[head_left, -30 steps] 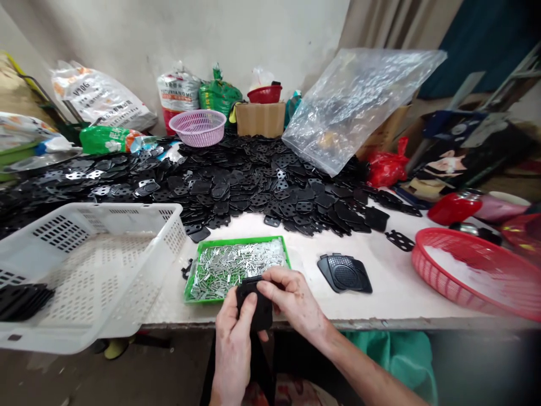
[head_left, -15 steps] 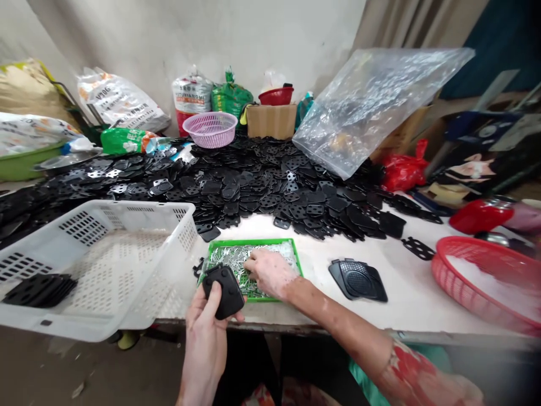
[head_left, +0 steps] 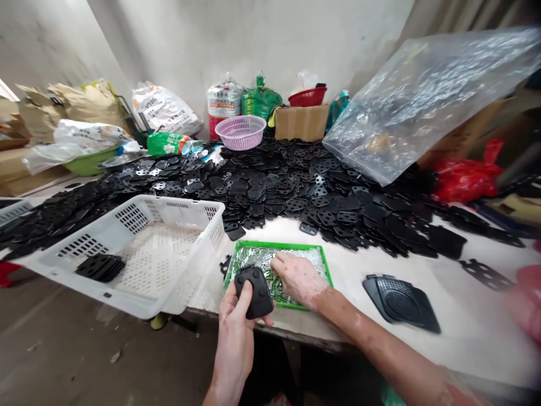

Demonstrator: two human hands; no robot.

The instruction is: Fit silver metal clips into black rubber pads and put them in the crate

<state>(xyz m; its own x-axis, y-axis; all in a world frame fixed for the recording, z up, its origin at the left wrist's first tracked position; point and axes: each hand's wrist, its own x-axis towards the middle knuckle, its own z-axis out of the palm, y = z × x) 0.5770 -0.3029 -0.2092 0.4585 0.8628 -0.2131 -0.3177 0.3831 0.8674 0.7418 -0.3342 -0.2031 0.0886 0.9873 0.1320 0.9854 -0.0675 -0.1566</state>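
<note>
At lower left sits a white plastic crate (head_left: pixel 210 225); just right of it, your left hand (head_left: pixel 234 316) pinches a black perforated plate (head_left: pixel 253 292) between thumb and fingers, while your open right hand (head_left: pixel 298 280) rests on silver metal clips (head_left: pixel 257 258) in a green tray (head_left: pixel 279 244), left of a black textured cover (head_left: pixel 399 304).

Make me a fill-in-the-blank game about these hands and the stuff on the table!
The left hand holds a ____ piece.
The right hand is over silver metal bits in a ____ tray.
The white crate is to the ____ of that tray.
The round basket near the wall is ____.

Missing words: black, green, left, pink.
</note>
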